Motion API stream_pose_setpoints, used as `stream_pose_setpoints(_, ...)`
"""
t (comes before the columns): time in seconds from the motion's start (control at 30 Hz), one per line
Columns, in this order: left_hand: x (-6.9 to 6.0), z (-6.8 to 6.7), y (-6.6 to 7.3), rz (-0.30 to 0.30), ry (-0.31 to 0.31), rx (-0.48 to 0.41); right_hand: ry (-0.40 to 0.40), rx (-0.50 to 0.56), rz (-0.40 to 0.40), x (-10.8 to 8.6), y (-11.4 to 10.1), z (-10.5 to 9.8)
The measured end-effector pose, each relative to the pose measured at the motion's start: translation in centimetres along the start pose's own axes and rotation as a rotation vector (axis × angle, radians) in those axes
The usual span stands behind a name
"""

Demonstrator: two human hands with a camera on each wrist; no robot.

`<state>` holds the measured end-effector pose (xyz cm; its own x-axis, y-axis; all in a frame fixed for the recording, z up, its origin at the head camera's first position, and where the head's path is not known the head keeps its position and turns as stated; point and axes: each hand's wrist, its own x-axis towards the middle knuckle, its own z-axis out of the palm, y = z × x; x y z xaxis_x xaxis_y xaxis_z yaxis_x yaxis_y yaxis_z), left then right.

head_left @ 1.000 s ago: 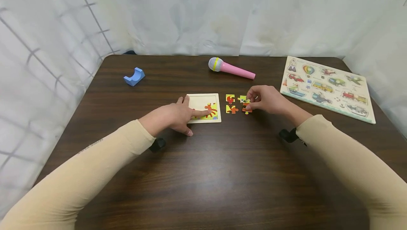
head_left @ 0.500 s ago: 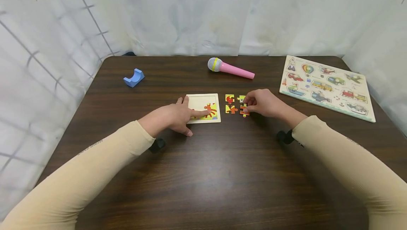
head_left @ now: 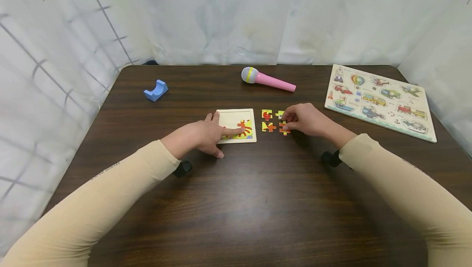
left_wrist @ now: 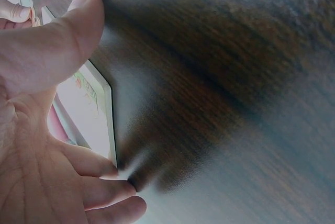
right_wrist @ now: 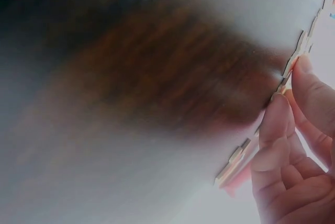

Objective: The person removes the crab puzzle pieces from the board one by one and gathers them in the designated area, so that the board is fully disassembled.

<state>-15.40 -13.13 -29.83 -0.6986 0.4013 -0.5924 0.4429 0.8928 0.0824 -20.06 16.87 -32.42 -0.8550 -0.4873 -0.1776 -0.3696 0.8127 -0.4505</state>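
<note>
In the head view my left hand (head_left: 206, 133) lies spread over a small wooden puzzle frame (head_left: 236, 111). Its straight index finger touches a yellow puzzle piece with red-orange figures (head_left: 248, 126) inside the frame; the hand covers the frame's left part. To the right of the frame my right hand (head_left: 307, 119) pinches an orange and yellow puzzle piece (head_left: 284, 129) between thumb and fingers, down at the table. Close by lie a red and yellow piece (head_left: 266, 114), an orange and yellow piece (head_left: 268, 127) and a yellow piece (head_left: 280, 114) partly behind the fingers.
A pink toy microphone (head_left: 273, 81) lies behind the frame. At the far left is a blue curved block (head_left: 156, 90). A wooden vehicle puzzle board (head_left: 380, 101) lies at the right on the dark table (head_left: 236, 201). White curtains (head_left: 221, 21) hang behind.
My right hand has shifted slightly left and nearer with the orange and yellow piece, then stays almost still. The left hand has not moved.
</note>
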Motion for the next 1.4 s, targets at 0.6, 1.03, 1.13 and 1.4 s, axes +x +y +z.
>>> stream_pose_setpoints(0.6,0.1,0.2,0.0,0.003,0.002,0.000,-0.010,-0.007,0.007,-0.1,0.3,0.0)
stream_pose_setpoints(1.03,0.1,0.1,-0.2,0.009,-0.002,-0.022,0.068,0.018,-0.055,2.0,-3.1,-0.5)
stream_pose_setpoints(1.13,0.1,0.2,-0.3,0.009,-0.003,-0.026,0.032,0.008,-0.123,3.1,-4.8,0.2)
stream_pose_setpoints(1.4,0.2,0.1,-0.1,0.010,-0.002,0.018,-0.047,-0.083,-0.259,4.9,-7.6,1.9)
